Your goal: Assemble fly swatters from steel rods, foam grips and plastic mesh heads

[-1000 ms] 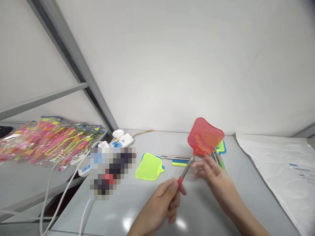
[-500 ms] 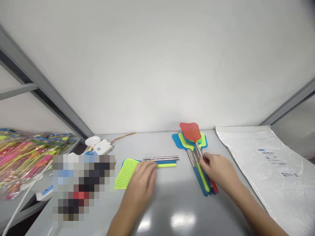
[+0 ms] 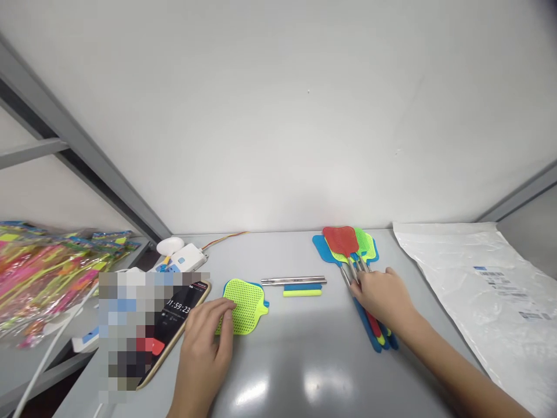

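Observation:
My left hand lies with fingers stretched out over the left edge of a yellow-green fly swatter head. A blue swatter head peeks out beneath it. To the right lie thin metal rods, and just below them a blue handle tube and a yellow-green handle tube. My right hand is closed over the metal shafts of a pile of fly swatters; its fingertips are partly hidden. A red swatter head tops the pile, with blue, green and yellow-green heads around it.
A phone showing a timer lies at left, partly pixelated, near a white power strip and cables. Colourful plastic-wrapped packets fill the far-left shelf. A white plastic mailer covers the table's right side. A wall stands behind.
My left hand has moved left, off the handles and onto the swatter head's edge. The swatters under my right hand have shifted, and a green head now shows. The view has shifted slightly.

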The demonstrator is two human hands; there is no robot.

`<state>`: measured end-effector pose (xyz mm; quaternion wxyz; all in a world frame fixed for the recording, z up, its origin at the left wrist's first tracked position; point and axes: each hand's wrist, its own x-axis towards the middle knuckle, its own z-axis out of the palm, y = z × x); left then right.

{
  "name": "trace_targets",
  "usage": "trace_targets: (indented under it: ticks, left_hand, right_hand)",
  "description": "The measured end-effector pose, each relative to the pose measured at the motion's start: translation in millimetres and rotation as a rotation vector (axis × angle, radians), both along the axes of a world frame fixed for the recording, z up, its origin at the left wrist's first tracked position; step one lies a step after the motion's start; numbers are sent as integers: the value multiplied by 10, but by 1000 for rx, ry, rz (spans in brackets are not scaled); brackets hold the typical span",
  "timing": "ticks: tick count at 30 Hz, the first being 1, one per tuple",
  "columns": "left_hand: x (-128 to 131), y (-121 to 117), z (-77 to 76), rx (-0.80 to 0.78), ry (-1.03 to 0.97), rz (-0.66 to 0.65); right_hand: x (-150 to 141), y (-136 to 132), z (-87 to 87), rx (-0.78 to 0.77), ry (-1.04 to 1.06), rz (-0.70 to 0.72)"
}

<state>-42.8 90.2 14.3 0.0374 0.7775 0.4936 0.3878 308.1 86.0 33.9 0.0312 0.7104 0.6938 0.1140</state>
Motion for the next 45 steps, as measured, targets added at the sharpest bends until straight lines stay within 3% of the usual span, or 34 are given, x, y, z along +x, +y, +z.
trace_targets:
  ticks: [11,18,30,37,45]
  left_hand:
    - [-24,-4,-28,-27,6,-22]
    - [-21,31,-32,-6,21,-54]
    - [-14,32,-52,3,18,-45]
    - [39,-9,-57,-11,0,-74]
    - [250,-140,7,-168,93,-131]
  right_hand:
    - [34,-147,-5,-6,-56,38]
    - [51,-307,-55,22,19,74]
    - [30,-289,29,33,113,105]
    - [-357,87,198,-103,175,397]
    - [-851,820,131,-237,236,648]
